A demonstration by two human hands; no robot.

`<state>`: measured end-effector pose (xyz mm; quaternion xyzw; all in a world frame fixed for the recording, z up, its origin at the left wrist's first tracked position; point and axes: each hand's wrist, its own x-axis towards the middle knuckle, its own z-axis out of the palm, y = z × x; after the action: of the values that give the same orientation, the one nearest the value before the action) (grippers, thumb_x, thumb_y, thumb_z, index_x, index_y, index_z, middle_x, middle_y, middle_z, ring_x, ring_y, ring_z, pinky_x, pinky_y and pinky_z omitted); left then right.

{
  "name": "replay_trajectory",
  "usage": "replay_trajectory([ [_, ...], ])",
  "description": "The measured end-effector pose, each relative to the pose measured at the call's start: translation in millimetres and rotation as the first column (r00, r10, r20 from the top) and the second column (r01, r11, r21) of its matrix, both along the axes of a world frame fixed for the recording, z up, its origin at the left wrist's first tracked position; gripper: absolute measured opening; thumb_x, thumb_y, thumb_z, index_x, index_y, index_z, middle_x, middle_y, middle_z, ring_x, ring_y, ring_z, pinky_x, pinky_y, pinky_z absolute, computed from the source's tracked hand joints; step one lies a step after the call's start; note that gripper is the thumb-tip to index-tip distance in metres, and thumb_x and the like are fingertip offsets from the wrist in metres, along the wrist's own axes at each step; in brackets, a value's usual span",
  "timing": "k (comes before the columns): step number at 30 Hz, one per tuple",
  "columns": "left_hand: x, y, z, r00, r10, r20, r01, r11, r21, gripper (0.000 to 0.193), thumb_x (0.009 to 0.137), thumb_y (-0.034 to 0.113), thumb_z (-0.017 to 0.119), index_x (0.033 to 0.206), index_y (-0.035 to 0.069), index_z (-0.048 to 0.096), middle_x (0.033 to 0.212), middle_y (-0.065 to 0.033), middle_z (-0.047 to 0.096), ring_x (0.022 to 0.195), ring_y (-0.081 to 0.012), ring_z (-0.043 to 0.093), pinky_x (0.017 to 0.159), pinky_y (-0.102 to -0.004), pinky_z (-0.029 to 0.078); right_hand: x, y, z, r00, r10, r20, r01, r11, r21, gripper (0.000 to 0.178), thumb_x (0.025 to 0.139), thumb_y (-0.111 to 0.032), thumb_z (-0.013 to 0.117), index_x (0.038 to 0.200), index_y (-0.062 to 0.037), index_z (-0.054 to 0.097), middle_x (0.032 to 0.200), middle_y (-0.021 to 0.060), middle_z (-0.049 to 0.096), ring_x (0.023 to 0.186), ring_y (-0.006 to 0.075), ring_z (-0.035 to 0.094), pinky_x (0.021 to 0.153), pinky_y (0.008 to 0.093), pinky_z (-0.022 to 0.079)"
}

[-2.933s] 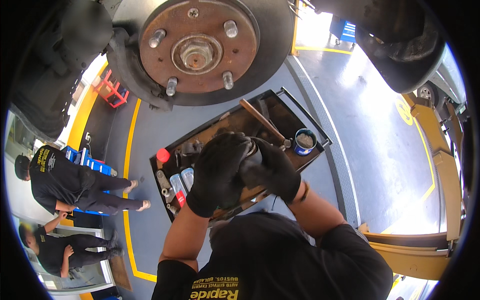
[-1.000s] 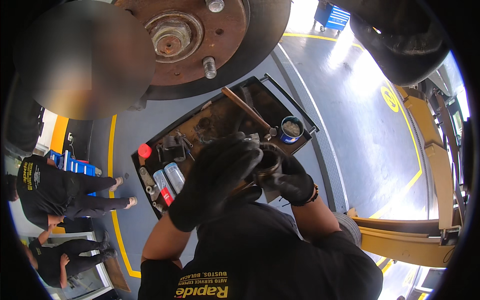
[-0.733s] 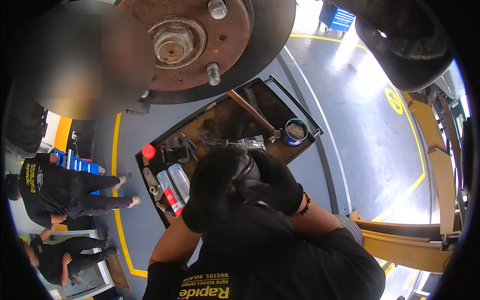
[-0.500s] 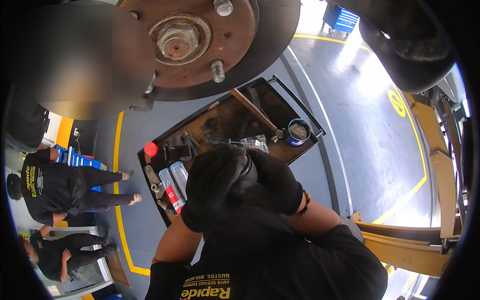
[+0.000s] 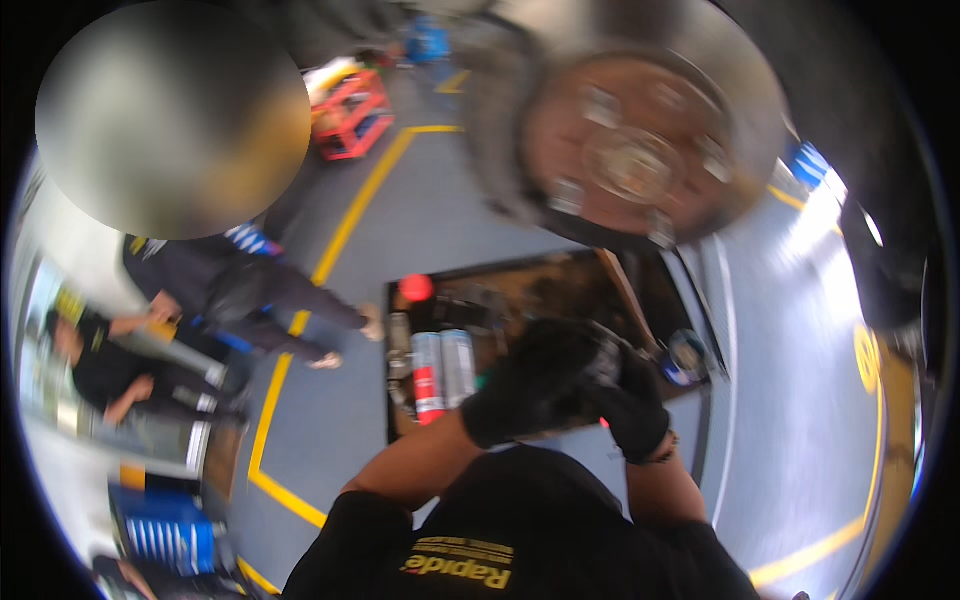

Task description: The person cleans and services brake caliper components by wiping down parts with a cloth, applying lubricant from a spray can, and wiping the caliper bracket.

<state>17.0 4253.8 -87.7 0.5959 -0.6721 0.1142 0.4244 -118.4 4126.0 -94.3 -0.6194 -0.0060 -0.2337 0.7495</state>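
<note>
My left hand (image 5: pixel 540 378) and my right hand (image 5: pixel 637 405), both in black gloves, meet over the near side of a black tool cart (image 5: pixel 560 268). Their fingers are closed round a small greyish thing (image 5: pixel 606 357), too blurred and covered to name. Just left of my left hand stand two cylinders, one a can with a red label (image 5: pixel 428 378), the other a pale-blue can (image 5: pixel 458 366). Beyond my right hand lie a wooden-handled hammer (image 5: pixel 628 300) and a blue tin (image 5: pixel 686 358). A rusty wheel hub with studs and disc (image 5: pixel 635 165) is above the cart.
A red round cap (image 5: pixel 415 288) and metal parts (image 5: pixel 400 345) sit at the cart's left end. Two people (image 5: pixel 240 290) (image 5: pixel 125 360) stand at the left. A red rack (image 5: pixel 352 115) is farther back. Yellow lines (image 5: pixel 365 205) mark the grey floor.
My view has swung left, so hub, cart and hands appear farther right. My hands stay together around the held thing, and a red rack has come into view.
</note>
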Motion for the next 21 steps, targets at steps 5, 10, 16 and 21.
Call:
replay_trajectory([
  [5,18,24,-8,0.988,-0.143,-0.057,0.126,0.963,-0.237,0.067,0.072,0.010,0.081,0.133,0.003,0.056,0.135,-0.0191,0.058,0.124,-0.0372,0.056,0.104,-0.0474,0.044,35,7,-8,0.851,0.515,0.105,-0.503,0.738,0.449,0.079,0.082,-0.027,0.079,0.144,0.0036,0.043,0.133,0.0184,0.059,0.122,0.0298,0.059,0.105,0.0439,0.047],
  [10,17,71,-5,0.985,0.138,-0.107,-0.161,0.956,-0.247,0.060,0.073,0.008,0.076,0.130,-0.001,0.057,0.130,-0.0183,0.061,0.119,-0.0380,0.058,0.101,-0.0482,0.047,74,33,-18,0.838,0.539,0.085,-0.515,0.731,0.447,0.069,0.082,-0.033,0.081,0.133,0.0047,0.054,0.131,0.0159,0.061,0.120,0.0271,0.059,0.101,0.0416,0.049],
  [16,1,105,-9,0.812,0.576,0.095,-0.563,0.816,-0.128,0.057,0.072,0.009,0.071,0.127,0.000,0.059,0.129,-0.0185,0.061,0.121,-0.0349,0.058,0.102,-0.0479,0.048,98,27,-66,0.953,0.269,0.142,-0.104,0.728,-0.678,0.054,0.083,-0.019,0.075,0.129,0.0030,0.055,0.122,0.0122,0.063,0.111,0.0252,0.062,0.094,0.0365,0.050],
  [21,9,117,-24,0.910,0.412,-0.056,-0.412,0.876,-0.251,0.066,0.065,0.008,0.076,0.128,0.000,0.059,0.129,-0.0195,0.061,0.121,-0.0365,0.058,0.103,-0.0476,0.047,107,70,-35,0.702,0.709,0.073,-0.694,0.657,0.293,0.035,0.095,-0.018,0.061,0.123,0.0027,0.063,0.119,0.0202,0.066,0.112,0.0342,0.063,0.104,0.0497,0.045],
])
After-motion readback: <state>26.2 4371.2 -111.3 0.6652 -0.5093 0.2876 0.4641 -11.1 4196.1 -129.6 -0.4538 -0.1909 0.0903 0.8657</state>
